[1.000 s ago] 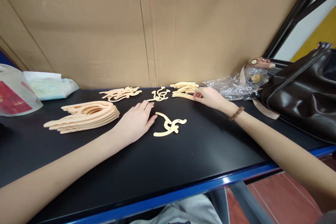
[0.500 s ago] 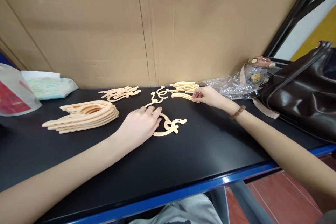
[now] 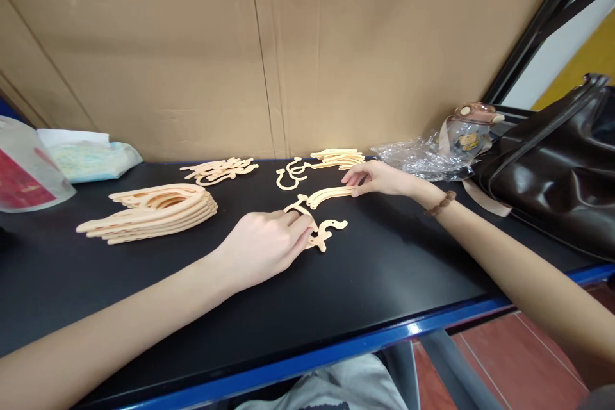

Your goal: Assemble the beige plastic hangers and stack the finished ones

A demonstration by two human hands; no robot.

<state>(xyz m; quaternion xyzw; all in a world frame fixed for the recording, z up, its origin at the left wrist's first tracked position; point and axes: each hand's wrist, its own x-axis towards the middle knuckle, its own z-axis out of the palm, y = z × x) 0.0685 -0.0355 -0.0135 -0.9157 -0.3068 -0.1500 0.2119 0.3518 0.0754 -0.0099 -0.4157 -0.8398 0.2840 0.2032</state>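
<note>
My left hand (image 3: pixel 271 240) is closed over a group of cream plastic hanger parts near the middle of the table, and its fingers cover some of them. From under the fingertips shows a curved hook piece (image 3: pixel 333 227) with a hole in it. My right hand (image 3: pixel 377 178) pinches the right end of curved hanger arms (image 3: pixel 331 192), lying side by side. Their left end reaches close to the parts at my left hand. Behind lie loose hanger hooks (image 3: pixel 288 182) and a pile of more curved hanger arms (image 3: pixel 339 157).
A stack of cream hangers (image 3: pixel 154 211) lies at the left, with a pile of small hanger parts (image 3: pixel 221 170) behind it. A wipes pack (image 3: pixel 91 157) and a white and red bag (image 3: pixel 29 166) stand far left. Clear plastic wrap (image 3: pixel 418 157), a bottle (image 3: pixel 473 131) and a dark handbag (image 3: pixel 552 166) occupy the right.
My right hand has brought the curved arms leftward and nearer, away from the back pile. My left hand has shifted right, over the hanger parts, and one hook piece moved slightly right.
</note>
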